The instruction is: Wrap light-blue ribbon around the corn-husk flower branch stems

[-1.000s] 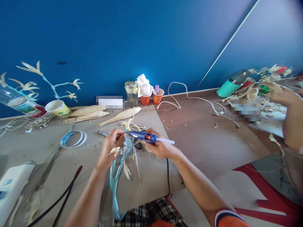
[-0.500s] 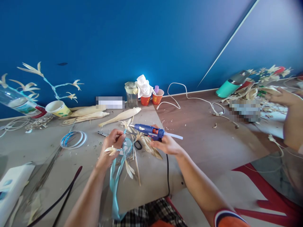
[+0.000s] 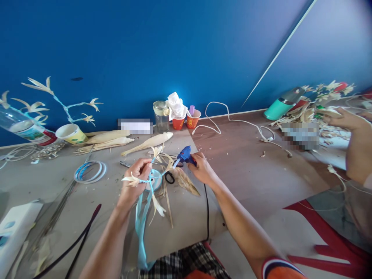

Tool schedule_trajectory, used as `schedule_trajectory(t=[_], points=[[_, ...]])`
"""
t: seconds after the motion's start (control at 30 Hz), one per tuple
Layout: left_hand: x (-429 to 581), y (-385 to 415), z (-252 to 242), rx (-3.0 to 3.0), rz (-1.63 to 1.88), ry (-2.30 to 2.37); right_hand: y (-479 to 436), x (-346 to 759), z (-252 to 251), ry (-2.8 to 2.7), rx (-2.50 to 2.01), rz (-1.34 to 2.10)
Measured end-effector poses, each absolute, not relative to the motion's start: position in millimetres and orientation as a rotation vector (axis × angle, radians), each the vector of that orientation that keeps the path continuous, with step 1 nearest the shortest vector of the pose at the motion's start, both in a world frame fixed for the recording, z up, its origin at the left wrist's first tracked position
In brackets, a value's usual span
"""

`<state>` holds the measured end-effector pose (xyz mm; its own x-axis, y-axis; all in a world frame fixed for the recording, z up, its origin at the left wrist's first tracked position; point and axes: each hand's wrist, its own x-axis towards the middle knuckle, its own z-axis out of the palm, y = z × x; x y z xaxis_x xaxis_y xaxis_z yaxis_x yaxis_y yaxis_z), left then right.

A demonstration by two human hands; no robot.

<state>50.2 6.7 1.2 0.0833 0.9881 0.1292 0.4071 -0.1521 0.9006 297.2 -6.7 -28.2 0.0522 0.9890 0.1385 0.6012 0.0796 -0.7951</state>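
Observation:
My left hand (image 3: 136,178) is closed on a branch of pale husk flowers (image 3: 151,176), its thin stems wrapped in light-blue tape. Flower heads stick out to several sides of the fingers. Below, a roll of light-blue ribbon (image 3: 156,183) lies on the table, and a loose length of ribbon (image 3: 141,240) hangs over the front edge. My right hand (image 3: 202,168) grips the handle of a blue glue gun (image 3: 185,154), right of the flowers and apart from my left hand. The gun's whitish glue stick (image 3: 176,162) points down and left; its nozzle cannot be made out.
Dried husks (image 3: 149,143), black-handled scissors (image 3: 169,177) and a ribbon ring (image 3: 90,171) lie around. Along the wall stand a jar (image 3: 161,118), red paper cups (image 3: 193,121) and a yellow cup (image 3: 71,134) with flowers. Another person's hand (image 3: 345,118) is at the right.
The glue gun has turned round in my right hand and moved away from the flower, its stick now pointing left instead of right. My left hand has tilted the flower branch slightly.

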Motion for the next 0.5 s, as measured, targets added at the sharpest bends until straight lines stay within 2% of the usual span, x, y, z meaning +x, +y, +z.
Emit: schedule_trajectory(t=[0.5], points=[[52.1,1.9,10.9,1.559,1.033,1.38,-7.5,285.5,-41.9,-1.786,-1.946,0.458]])
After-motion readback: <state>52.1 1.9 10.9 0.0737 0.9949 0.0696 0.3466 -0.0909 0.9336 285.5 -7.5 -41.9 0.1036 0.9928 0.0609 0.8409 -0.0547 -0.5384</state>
